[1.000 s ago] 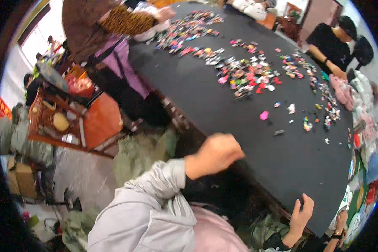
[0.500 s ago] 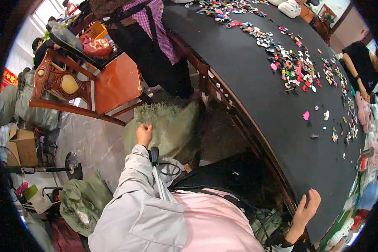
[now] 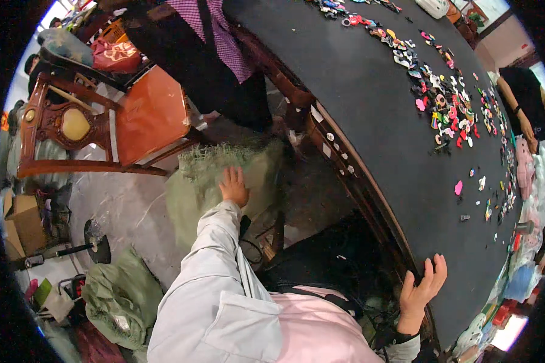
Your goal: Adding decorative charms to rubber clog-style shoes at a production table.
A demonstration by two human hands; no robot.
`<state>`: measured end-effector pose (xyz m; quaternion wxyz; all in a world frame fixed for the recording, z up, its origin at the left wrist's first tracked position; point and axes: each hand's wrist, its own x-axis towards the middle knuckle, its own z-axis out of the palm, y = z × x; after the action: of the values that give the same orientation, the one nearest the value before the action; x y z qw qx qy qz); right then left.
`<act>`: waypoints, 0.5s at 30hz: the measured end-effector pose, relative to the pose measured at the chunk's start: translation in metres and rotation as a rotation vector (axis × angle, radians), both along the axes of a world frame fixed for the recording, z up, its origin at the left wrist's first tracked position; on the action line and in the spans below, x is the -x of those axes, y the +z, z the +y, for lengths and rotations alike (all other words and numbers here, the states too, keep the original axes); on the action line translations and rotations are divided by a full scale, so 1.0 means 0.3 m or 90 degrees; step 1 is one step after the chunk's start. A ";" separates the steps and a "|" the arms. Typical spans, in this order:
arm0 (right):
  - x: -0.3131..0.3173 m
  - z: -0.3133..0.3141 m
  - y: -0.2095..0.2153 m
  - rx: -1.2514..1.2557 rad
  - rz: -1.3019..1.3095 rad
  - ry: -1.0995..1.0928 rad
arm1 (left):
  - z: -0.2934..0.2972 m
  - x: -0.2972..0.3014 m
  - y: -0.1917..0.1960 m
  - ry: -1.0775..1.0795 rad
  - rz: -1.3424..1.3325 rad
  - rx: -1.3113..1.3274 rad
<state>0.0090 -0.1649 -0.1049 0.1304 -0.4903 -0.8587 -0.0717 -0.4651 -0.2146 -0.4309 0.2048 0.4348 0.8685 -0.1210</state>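
My left hand (image 3: 235, 189) is stretched forward over the floor, fingers spread and holding nothing. Below and beyond it lies a green woven sack (image 3: 203, 172) with a frayed top edge. My right hand (image 3: 422, 289) is raised at the near edge of the black table (image 3: 369, 115), fingers apart and bare of any object; whether it touches the edge I cannot tell. Small colourful flat charms (image 3: 451, 112) lie scattered in a long band across the table's far part. A pink charm (image 3: 458, 187) is among the few loose ones nearer to me.
A carved wooden chair (image 3: 148, 115) stands at the left, beside a person in dark trousers (image 3: 194, 66). Another person's arm (image 3: 518, 109) reaches down at the table's far right, near a pink clog (image 3: 525, 169). A green bag (image 3: 124, 299) and a cardboard box (image 3: 29, 221) sit at the lower left.
My left hand has opened from a closed fist and moved right. My right hand has shifted slightly left and up. The whole view has turned a little.
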 end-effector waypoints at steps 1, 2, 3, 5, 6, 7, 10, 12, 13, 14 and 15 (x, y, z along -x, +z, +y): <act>-0.002 0.004 -0.008 -0.016 0.003 -0.003 | 0.024 0.011 -0.031 -0.006 -0.005 0.003; 0.001 0.007 -0.013 -0.032 0.005 -0.005 | 0.042 0.022 -0.060 -0.007 0.012 -0.003; 0.008 0.009 -0.014 -0.029 0.000 -0.009 | 0.057 0.032 -0.088 -0.008 0.029 -0.009; 0.009 0.007 -0.016 -0.042 -0.008 -0.019 | 0.113 0.002 -0.099 -0.010 -0.015 0.021; 0.008 0.004 -0.016 -0.041 -0.022 -0.027 | 0.136 -0.017 -0.093 -0.003 -0.048 0.050; 0.005 0.002 -0.013 -0.042 -0.026 -0.033 | 0.156 -0.034 -0.092 -0.011 -0.061 0.051; 0.029 -0.002 0.003 -0.042 -0.027 -0.027 | 0.089 0.033 -0.306 0.015 -0.140 0.110; 0.051 0.029 -0.004 -0.023 0.054 0.018 | -0.207 0.226 -0.523 0.093 -0.150 0.080; 0.040 0.019 -0.014 -0.030 0.032 -0.002 | -0.179 0.128 -0.583 0.075 -0.180 0.081; 0.031 0.010 -0.013 -0.039 0.007 -0.024 | -0.131 0.014 -0.586 0.009 -0.248 0.173; 0.032 0.008 -0.012 -0.040 -0.006 -0.027 | -0.131 -0.044 -0.564 -0.042 -0.295 0.265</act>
<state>-0.0005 -0.1624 -0.1085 0.1400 -0.5035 -0.8463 -0.1034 -0.4518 -0.2538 -0.6000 0.4776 0.4273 0.7411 -0.2004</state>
